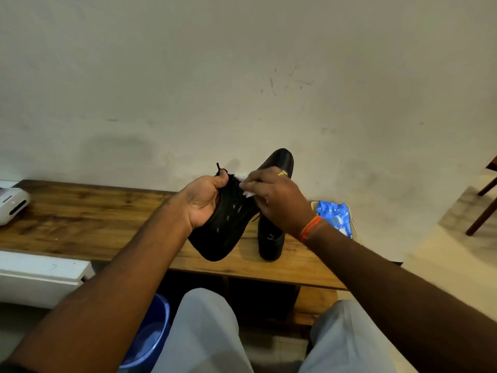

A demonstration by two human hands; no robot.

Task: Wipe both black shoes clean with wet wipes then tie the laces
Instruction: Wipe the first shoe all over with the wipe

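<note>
My left hand [205, 201] grips a black shoe [226, 232] by its side and holds it tilted above the wooden bench [80, 216], sole turned toward me. A loose lace end [219, 168] sticks up above my thumb. My right hand [277, 200] pinches a white wet wipe [248, 193] against the upper part of that shoe. The second black shoe [279, 162] stands on the bench behind my right hand, which hides its middle. A blue pack of wet wipes [336, 216] lies on the bench at the right end.
A white device [12, 204] sits at the bench's left end. A white ledge [40, 273] runs below it. A blue bucket [150, 335] stands on the floor by my left knee. Dark chair legs [484, 205] show at the far right. A plain wall rises behind the bench.
</note>
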